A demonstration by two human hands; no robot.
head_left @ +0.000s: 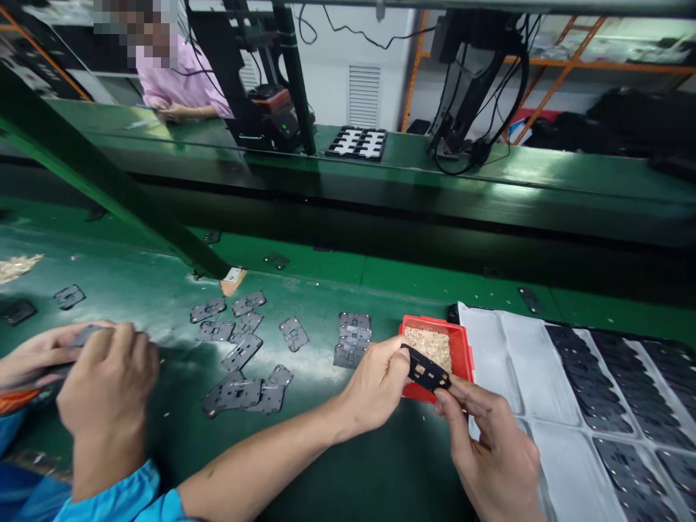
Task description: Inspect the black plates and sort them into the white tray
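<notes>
A small black plastic plate (427,368) with gold-coloured patches and cut-outs is held tilted between both hands, above the front part of a red box (468,351). My left hand (380,380) pinches its left end between thumb and fingers. At the lower right end, the thumb and fingers of my right hand (492,442) are closed on the plate's edge; whether they also hold a tiny piece cannot be seen. Small beige pieces (429,344) fill the red box. Left of it lies a short row of overlapping black plates (354,330).
A white tray (544,362) at right holds rows of black plates (590,377). Several loose plates (242,351) lie on the green table. At left, a co-worker's hands (109,377) handle a dark part. A green post (135,196) slants across; another person sits behind the far bench.
</notes>
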